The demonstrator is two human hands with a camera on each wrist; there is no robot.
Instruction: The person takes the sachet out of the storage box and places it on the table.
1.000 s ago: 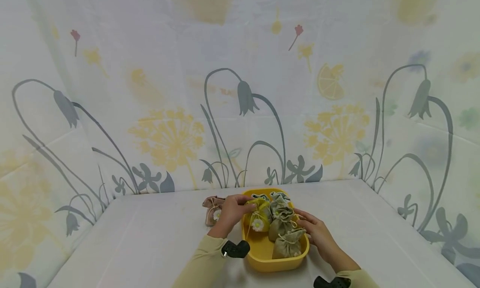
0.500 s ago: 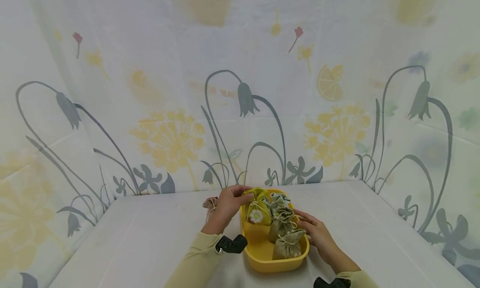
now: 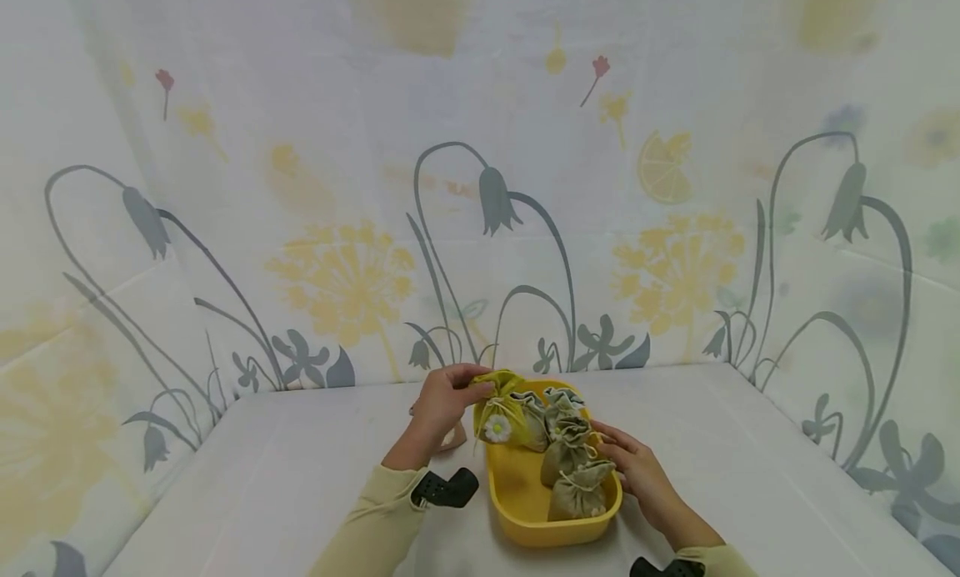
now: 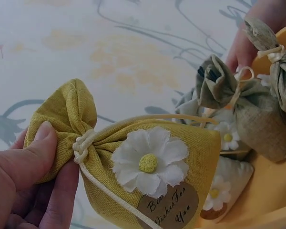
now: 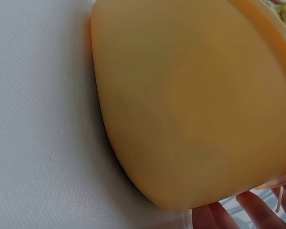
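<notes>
My left hand (image 3: 442, 398) pinches the gathered neck of a yellow drawstring pouch (image 3: 501, 417) between thumb and fingers, at the left rim of a yellow tub (image 3: 517, 485). A white cloth daisy (image 4: 150, 162) and a round brown tag reading wishes for you show on the pouch in the left wrist view. Several grey-green drawstring pouches (image 3: 577, 492) sit along the tub's right side and far end. My right hand (image 3: 637, 469) rests with extended fingers against the tub's right outer wall. In the right wrist view, its fingertips (image 5: 260, 210) touch that wall.
A pink pouch (image 3: 453, 438) lies on the white table (image 3: 322, 485) left of the tub, mostly hidden behind my left hand. A flower-printed white cloth (image 3: 345, 185) hangs behind the table.
My left hand has lifted the yellow pouch and moved it left, from inside the tub to its left rim. The right hand stays at the tub's side.
</notes>
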